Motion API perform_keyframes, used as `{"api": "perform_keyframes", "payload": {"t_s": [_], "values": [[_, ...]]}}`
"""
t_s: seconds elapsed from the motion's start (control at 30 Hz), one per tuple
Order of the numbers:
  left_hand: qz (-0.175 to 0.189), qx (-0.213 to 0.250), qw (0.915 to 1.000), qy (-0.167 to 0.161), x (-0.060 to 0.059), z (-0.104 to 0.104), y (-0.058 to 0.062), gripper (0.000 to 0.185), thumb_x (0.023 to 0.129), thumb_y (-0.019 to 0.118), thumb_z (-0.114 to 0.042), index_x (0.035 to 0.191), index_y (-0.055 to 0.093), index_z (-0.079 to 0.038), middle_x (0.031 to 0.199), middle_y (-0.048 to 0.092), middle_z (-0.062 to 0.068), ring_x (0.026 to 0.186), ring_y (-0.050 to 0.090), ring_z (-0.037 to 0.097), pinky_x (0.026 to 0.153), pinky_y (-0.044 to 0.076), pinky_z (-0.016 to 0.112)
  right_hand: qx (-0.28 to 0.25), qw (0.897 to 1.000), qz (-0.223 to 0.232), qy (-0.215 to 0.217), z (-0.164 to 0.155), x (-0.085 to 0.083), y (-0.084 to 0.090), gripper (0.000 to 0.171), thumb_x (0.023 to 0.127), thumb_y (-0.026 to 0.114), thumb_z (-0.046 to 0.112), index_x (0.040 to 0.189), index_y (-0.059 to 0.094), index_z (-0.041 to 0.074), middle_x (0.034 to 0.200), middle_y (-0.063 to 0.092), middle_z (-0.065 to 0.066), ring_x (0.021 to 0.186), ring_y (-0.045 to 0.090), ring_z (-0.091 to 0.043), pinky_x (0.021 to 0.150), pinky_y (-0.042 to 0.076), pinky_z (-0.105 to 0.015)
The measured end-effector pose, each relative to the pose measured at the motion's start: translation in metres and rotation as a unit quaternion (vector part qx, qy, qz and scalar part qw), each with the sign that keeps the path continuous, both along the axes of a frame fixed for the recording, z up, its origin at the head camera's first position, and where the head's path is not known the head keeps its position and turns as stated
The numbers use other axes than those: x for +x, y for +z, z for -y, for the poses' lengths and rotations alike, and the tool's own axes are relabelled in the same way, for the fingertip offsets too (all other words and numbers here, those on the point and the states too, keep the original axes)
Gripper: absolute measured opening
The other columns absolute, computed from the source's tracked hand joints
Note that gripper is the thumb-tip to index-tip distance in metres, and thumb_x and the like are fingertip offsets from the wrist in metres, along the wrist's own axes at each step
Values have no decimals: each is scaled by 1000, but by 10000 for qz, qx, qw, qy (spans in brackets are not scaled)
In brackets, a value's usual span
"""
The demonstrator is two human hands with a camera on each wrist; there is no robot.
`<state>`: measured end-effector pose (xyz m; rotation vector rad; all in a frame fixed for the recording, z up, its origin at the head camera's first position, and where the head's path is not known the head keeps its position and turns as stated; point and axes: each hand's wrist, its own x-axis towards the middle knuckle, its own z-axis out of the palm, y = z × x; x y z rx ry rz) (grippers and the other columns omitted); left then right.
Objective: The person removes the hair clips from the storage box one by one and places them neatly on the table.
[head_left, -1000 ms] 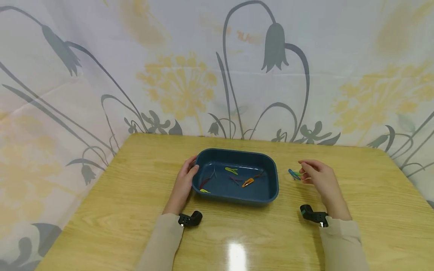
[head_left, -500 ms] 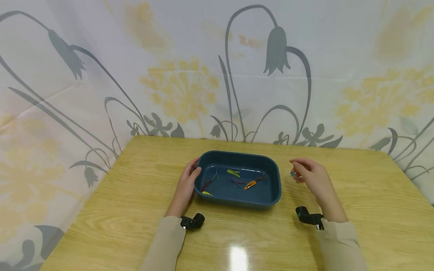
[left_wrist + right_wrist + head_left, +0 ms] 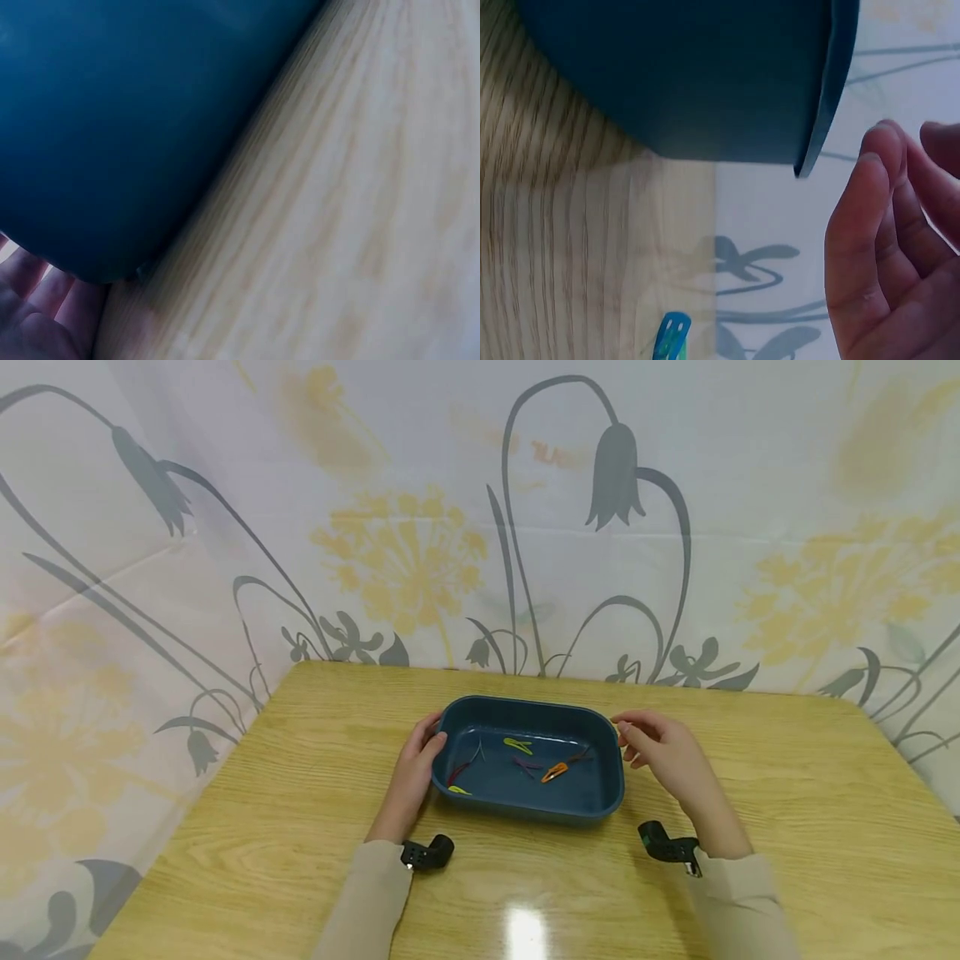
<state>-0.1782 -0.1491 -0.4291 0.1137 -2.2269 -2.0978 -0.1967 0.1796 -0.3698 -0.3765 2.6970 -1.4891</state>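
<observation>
A dark blue plastic tray (image 3: pixel 528 810) sits on the table with several hair clips inside. Among them are a yellow-green clip (image 3: pixel 518 745), an orange clip (image 3: pixel 555 772), a purple clip (image 3: pixel 527 766) and another yellow clip (image 3: pixel 459 790) at the near left corner. My left hand (image 3: pixel 411 768) grips the tray's left side, thumb at the rim. Beside the right rim, my right hand (image 3: pixel 667 756) has its fingers bent loosely; between thumb and fingertips I see nothing in the right wrist view. A blue hair clip (image 3: pixel 672 335) with some green by it lies outside the tray, hidden in the head view.
The wooden table (image 3: pixel 300 777) extends around the tray. A flower-patterned cloth (image 3: pixel 420 527) hangs behind its far edge. Black camera mounts (image 3: pixel 427 853) sit on both wrists.
My right hand has moved left from beside the blue and green clips to the tray's right rim, and those clips have gone out of sight in the head view. My left hand stays put.
</observation>
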Motion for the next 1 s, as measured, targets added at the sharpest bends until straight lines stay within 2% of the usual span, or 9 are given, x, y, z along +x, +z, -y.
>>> {"api": "perform_keyframes", "payload": {"t_s": [0.1, 0.33, 0.6, 1.0], "values": [[77, 34, 10000, -44, 1, 0, 3, 41, 97, 46, -26, 136, 42, -17, 137, 43, 9, 130, 35, 23, 110, 23, 43, 134, 9997, -55, 190, 7, 0, 0, 42, 95, 46, 39, 120, 56, 6, 94, 61, -15, 75, 59, -23, 66, 53, -30], [95, -30, 9999, -86, 13, -7, 25, 41, 97, 43, -19, 138, 40, -10, 138, 41, 14, 130, 35, 27, 109, 24, 45, 293, 9981, 98, 525, 24, 4, 5, 40, 95, 45, 40, 120, 57, 10, 96, 60, -15, 79, 59, -22, 69, 52, -34], [92, -10, 9999, -99, 14, -4, 24, 41, 97, 44, -21, 137, 40, -11, 138, 42, 13, 129, 36, 25, 109, 24, 43, 221, 9960, 135, 854, 40, 7, 9, 34, 96, 47, 32, 119, 57, 10, 94, 61, -15, 80, 59, -30, 70, 50, -40], [171, -105, 9998, -79, 16, -7, 28, 41, 98, 43, -21, 138, 40, -11, 138, 41, 13, 130, 35, 27, 110, 23, 44, 299, 9920, 309, 1185, 61, 8, 11, 29, 95, 48, 33, 118, 58, 18, 106, 63, -8, 83, 61, -25, 73, 50, -42]]}}
